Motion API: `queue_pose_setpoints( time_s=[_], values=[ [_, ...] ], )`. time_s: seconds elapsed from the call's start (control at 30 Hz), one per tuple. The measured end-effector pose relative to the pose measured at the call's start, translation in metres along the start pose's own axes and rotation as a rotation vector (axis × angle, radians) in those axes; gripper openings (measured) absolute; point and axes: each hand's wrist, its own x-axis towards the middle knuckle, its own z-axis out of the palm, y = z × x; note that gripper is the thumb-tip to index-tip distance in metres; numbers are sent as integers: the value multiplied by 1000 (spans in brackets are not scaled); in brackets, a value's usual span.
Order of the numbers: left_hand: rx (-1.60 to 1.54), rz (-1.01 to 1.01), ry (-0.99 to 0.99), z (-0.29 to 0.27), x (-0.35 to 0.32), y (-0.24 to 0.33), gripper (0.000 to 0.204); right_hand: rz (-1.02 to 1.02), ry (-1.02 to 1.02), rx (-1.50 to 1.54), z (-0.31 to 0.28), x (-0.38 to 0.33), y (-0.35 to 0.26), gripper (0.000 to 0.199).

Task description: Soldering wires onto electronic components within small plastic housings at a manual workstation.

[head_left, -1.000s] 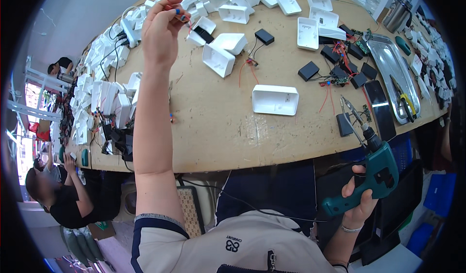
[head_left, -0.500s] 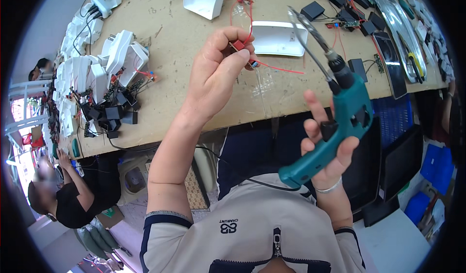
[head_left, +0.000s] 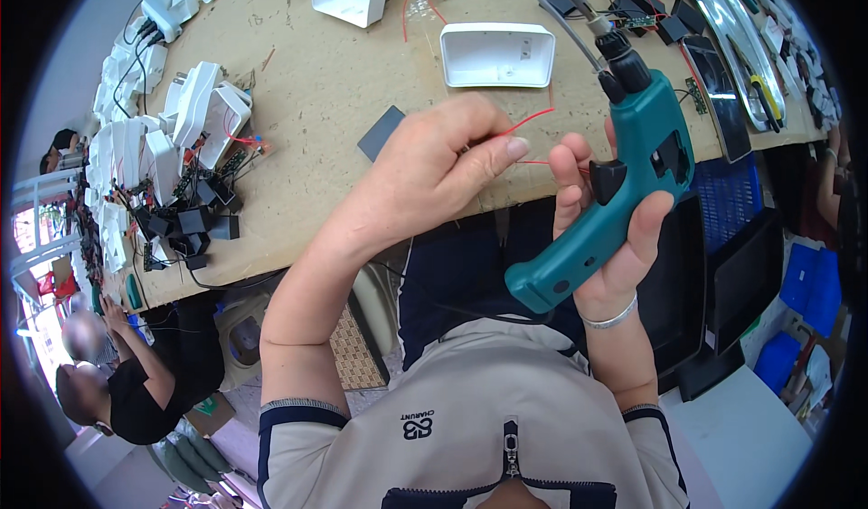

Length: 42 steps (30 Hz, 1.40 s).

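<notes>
My left hand [head_left: 452, 161] is closed in a pinch over the table's front edge. Two ends of red wire [head_left: 532, 120] stick out past its thumb and fingertips; whatever else sits inside the fingers is hidden. One wire runs toward the fingers of my right hand [head_left: 624, 238]. That hand cradles a green soldering gun [head_left: 637, 147] with a black trigger, its grip across the palm. The gun's metal tip and thin feed tube point up and away over the table. Beyond my left hand lies an empty white plastic housing [head_left: 497, 80]. A flat black piece [head_left: 380, 133] lies beside my left wrist.
Piled white housings [head_left: 136, 156] and black boxes with circuit boards [head_left: 208, 215] fill the table's left side. More black boxes, a metal tray [head_left: 723, 39] and yellow-handled pliers [head_left: 765, 102] lie at the right. Another person [head_left: 136, 373] works at the far left.
My left hand has come down and nearer, turning so the small red part it held is hidden. The soldering gun has shifted slightly, nearer the left hand. The black piece has come into view.
</notes>
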Motion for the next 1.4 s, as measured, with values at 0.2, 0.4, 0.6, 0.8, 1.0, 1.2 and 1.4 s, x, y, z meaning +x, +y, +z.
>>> queue_pose_setpoints(
  time_s=[0.2, 0.4, 0.6, 0.8, 1.0, 1.2, 1.4],
  values=[
    [212, 73, -281, 9, 14, 5, 22, 36, 28, 78, -15, 4, -8, 75],
    [369, 227, -184, 14, 16, -7, 14, -15, 37, 92, -28, 8, -19, 75],
    [296, 193, 76, 16, 18, -6, 14, -78, -35, 47, -38, 5, -40, 73],
    [365, 183, 251, 18, 19, -6, 12, -74, -64, -13, -32, 8, -38, 70],
    [359, 237, 360, 13, 20, -16, 9, -44, 39, -173, -10, 35, -19, 67],
    [275, 161, 351, 12, 20, -14, 9, -41, 94, -202, -4, 53, -7, 68],
    [232, 173, 366, 17, 16, -13, 9, -62, 119, -193, -2, 46, -10, 70]
  ],
)
